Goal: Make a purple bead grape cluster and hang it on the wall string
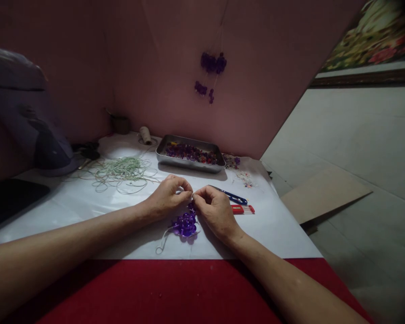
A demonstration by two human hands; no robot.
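Observation:
A cluster of purple beads (pixel 185 225) strung on pale cord rests on the white sheet between my wrists, one loose cord end curling to its left. Just above it, my left hand (pixel 173 194) and my right hand (pixel 214 208) meet fingertip to fingertip. Both pinch the pale cord (pixel 192 196) that rises from the beads; the exact spot is mostly covered by fingers. Beside my right hand lie a dark blue cutter-like tool (pixel 236 198) and a red case with a clear end (pixel 243 209).
Behind my hands stands a metal tray (pixel 207 168) of mixed beads. Tangled green cord (pixel 124 171) lies left, near a thread spool (pixel 145 135). Small loose beads (pixel 246 180) are scattered right. Purple bead pieces (pixel 213 63) hang against the pink wall. A cardboard sheet (pixel 324 193) lies beyond the table's right edge.

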